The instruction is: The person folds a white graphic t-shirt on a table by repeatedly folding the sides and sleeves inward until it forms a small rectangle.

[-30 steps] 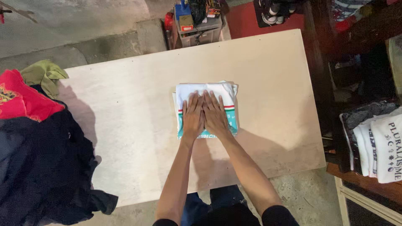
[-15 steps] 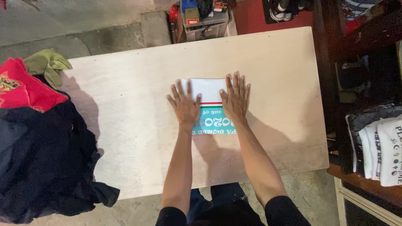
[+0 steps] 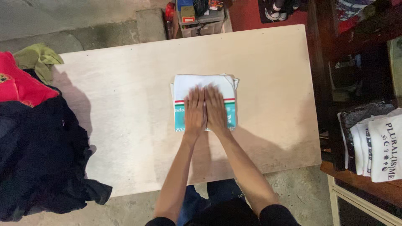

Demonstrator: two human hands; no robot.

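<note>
Head view: two flat hands pressing a folded shirt at the middle of the table.
The left hand (image 3: 195, 112) and right hand (image 3: 216, 109) lie palm-down, side by side and touching, fingers straight toward 12 o'clock, gripping nothing, on the folded white, teal-banded cloth shirt (image 3: 204, 86). It rests on the pale wooden table (image 3: 125, 96); a dark clothes heap (image 3: 37, 159) sits at 9 o'clock.

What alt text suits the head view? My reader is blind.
Both hands, left hand beside right hand, lie flat on a folded white and teal shirt in the middle of a pale table. A pile of dark clothes covers the table's left end.
</note>
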